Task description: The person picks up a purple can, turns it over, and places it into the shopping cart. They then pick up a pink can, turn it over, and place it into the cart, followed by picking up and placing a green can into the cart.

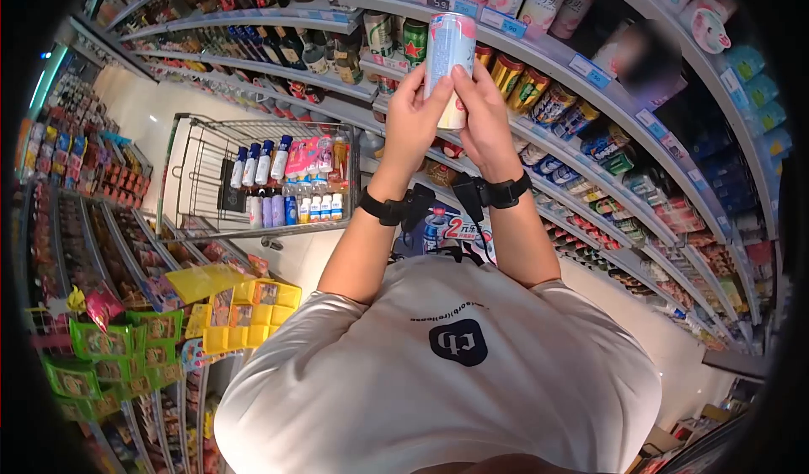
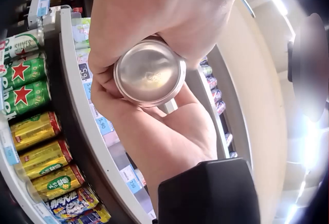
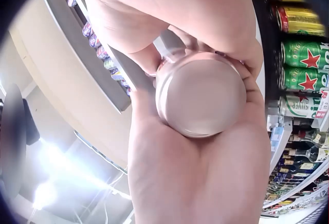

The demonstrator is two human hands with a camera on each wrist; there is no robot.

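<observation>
- Hands, left hand (image 1: 410,124) and right hand (image 1: 486,120), wrap curled fingers round one pink-and-white drink can (image 1: 449,48), upright.
- Behind the grip: shelf (image 1: 539,53) of cans.

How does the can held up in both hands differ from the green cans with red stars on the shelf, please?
The held can is pale, pink and white, while the green cans are green with red stars. The held can stands upright, gripped between the left hand and the right hand; the green cans sit untouched on the shelf. The held can looks taller and slimmer. Both are drink cans.
</observation>
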